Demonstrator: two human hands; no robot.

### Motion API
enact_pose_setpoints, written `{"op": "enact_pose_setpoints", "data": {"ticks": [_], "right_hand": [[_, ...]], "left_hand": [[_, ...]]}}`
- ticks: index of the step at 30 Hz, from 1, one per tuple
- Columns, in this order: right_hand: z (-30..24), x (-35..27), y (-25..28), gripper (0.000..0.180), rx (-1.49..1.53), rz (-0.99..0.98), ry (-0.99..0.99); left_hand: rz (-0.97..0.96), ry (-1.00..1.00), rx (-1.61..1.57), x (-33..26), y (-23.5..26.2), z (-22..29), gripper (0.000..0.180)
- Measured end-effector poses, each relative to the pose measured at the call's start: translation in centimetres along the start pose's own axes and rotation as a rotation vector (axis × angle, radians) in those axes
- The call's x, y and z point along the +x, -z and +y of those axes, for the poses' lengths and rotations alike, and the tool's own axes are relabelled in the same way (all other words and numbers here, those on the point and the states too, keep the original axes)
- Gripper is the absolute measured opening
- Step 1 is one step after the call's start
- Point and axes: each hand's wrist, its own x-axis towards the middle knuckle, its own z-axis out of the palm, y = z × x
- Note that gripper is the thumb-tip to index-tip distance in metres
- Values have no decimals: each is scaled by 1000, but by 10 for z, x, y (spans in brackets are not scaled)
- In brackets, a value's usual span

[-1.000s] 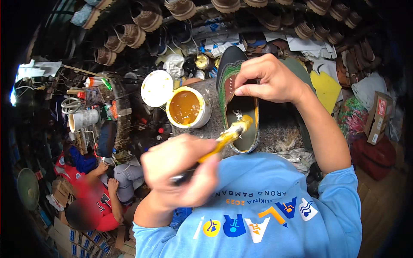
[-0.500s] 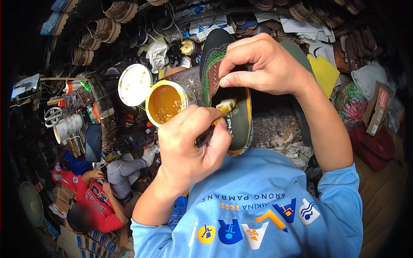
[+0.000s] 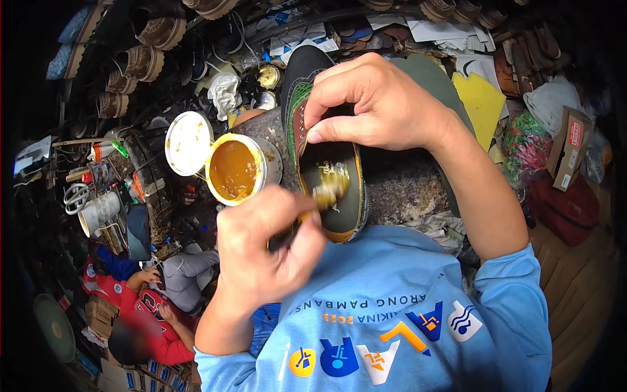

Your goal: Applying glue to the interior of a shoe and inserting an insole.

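Observation:
My left hand [image 3: 264, 242] is closed round the handle of a glue brush [image 3: 333, 185], slightly blurred by motion. Its yellow-coated bristles are inside a shoe [image 3: 297, 95] with a black toe, a green patterned side and a brown eyelet strip. Thumb and fingers of my right hand [image 3: 375, 101] pinch the upper edge of the shoe's opening. A wet sheen shows on the dark insole around the bristles. Left of the shoe stands a white tub [image 3: 271, 160] of amber glue [image 3: 233, 170], its smeared lid [image 3: 188, 144] folded back.
A dark green sole-shaped piece [image 3: 428, 72] lies right of the shoe, partly behind my right arm. Beyond it are a yellow sheet [image 3: 479, 108] and a cardboard box [image 3: 571, 150]. A white mug [image 3: 98, 212] and scissors [image 3: 76, 198] sit at left. Another person in red [image 3: 153, 326] sits lower left.
My left hand has drawn down and left, and the bristles sit lower in the shoe. The whole scene has shifted slightly left in view. My right hand keeps its pinch.

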Motion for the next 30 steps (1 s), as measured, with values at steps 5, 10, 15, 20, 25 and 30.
{"op": "enact_pose_setpoints", "data": {"ticks": [5, 10, 15, 20, 25, 30], "right_hand": [[-2, -2, -3, 14, -15, 48, 29], [-2, -3, -6, 14, -24, 48, 7], [-1, -3, -7, 13, -15, 77, 21], [0, -4, -8, 13, -4, 70, -8], [1, -2, -5, 14, -1, 70, 28], [-2, -5, -3, 15, -14, 43, -1]], "left_hand": [[45, -56, 87, 1, -7, 12, 11], [-14, -74, 163, -13, -10, 17, 16], [70, -91, 358, -2, -17, 10, 9], [-28, -29, 104, -16, -10, 26, 14], [94, 12, 209, -6, -14, 12, 9], [-111, 102, 1, -16, 2, 32, 5]]}}
